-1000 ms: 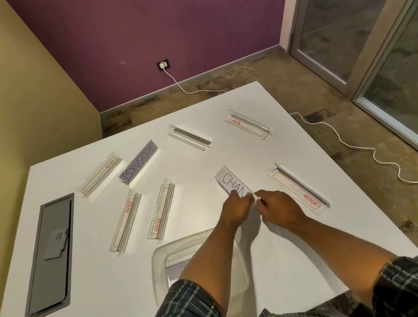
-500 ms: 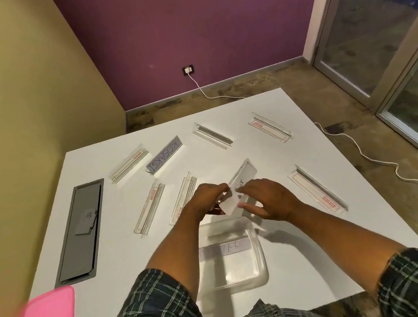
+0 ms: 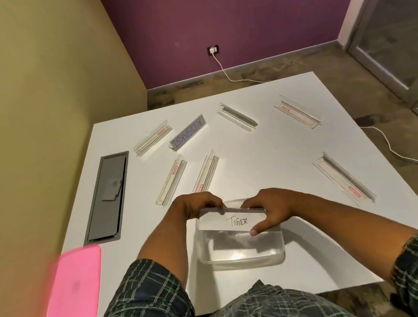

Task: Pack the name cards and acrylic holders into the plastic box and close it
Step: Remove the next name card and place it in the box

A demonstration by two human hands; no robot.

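A clear plastic box [image 3: 241,257] stands open near the table's front edge. Over its far rim my left hand [image 3: 194,208] and my right hand [image 3: 271,210] together hold a white name card [image 3: 232,222] that reads TIGER on the side facing me. A second card seems to lie behind its top edge; I cannot tell for sure. Several empty acrylic holders lie on the table, such as one on the right [image 3: 343,178] and two close together [image 3: 171,179] [image 3: 205,171]. One holder at the back has a KOSAKSI card [image 3: 188,132] in it.
The pink box lid [image 3: 71,295] lies at the table's front left corner. A grey cable hatch [image 3: 108,196] is set into the white table [image 3: 280,155] on the left. More holders lie at the back [image 3: 153,137] [image 3: 237,116] [image 3: 298,114]. A white cable [image 3: 400,156] runs over the floor.
Both hands lifted the card from the table, carried it back toward me, and now hold it over the box with the TIGER side showing. The camera view tilted left and down.
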